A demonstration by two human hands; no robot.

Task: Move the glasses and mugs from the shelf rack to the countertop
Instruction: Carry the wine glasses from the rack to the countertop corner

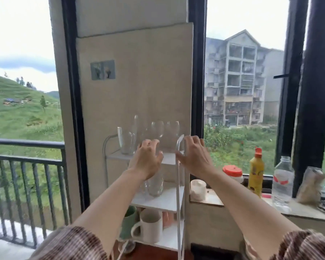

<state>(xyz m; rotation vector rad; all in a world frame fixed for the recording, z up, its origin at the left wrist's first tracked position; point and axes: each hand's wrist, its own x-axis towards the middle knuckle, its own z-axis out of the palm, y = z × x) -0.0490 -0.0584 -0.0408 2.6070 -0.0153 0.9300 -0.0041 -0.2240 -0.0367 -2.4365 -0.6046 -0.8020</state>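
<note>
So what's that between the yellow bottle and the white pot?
A red-lidded jar, set slightly behind the white pot, left of the yellow bottle, in the head view.

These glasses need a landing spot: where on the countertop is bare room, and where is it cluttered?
Bare room lies on the countertop between the white jar and the yellow bottle, toward the front edge. From the water bottle to the crinkled bag at the right it is crowded.

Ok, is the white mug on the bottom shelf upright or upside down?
Upright: the white mug stands on its base, open rim facing up, handle at the side.
</note>
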